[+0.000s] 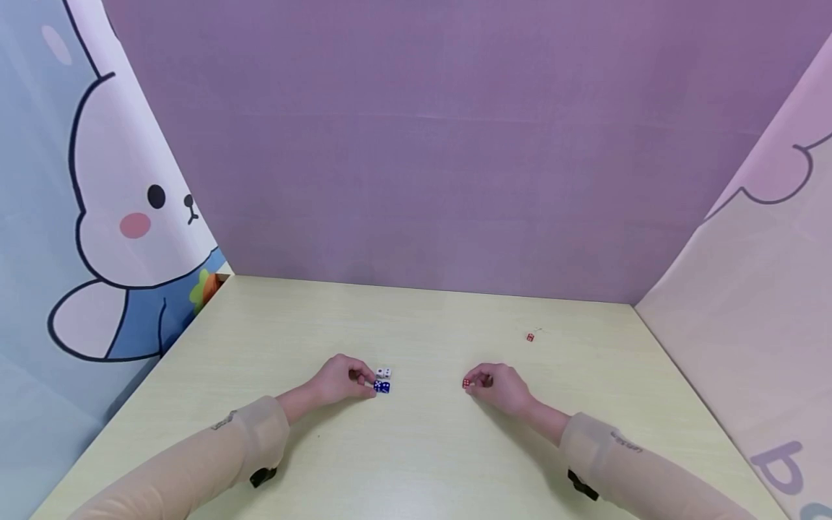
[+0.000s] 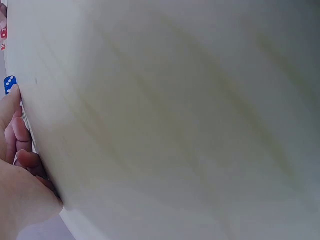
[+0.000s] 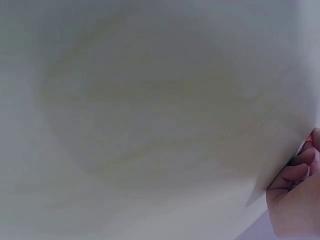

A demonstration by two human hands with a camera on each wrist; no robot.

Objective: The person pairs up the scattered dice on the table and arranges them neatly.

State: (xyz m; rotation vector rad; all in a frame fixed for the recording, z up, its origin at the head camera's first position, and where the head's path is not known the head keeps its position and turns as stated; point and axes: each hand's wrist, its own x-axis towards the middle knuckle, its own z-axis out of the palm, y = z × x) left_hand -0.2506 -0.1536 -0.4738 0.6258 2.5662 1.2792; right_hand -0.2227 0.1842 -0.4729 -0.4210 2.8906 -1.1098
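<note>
Left of the table's middle, my left hand (image 1: pixel 341 379) pinches the nearer-left blue die (image 1: pixel 378 386) between thumb and index finger. Against it on the right sits a second blue die (image 1: pixel 386 388). Two white dice (image 1: pixel 383 373) lie side by side just behind the blue pair. In the left wrist view the pinched blue die (image 2: pixel 10 84) shows at the fingertips. To the right, my right hand (image 1: pixel 500 388) holds a red die (image 1: pixel 466 383) by its fingertips, low over the table; whether it touches the surface I cannot tell. Only a red sliver (image 3: pixel 309 137) of it shows in the right wrist view.
Another red die (image 1: pixel 530 337) lies farther back on the right side of the pale table (image 1: pixel 422 455). A purple partition (image 1: pixel 422 159) rises at the back edge, with printed panels on both sides.
</note>
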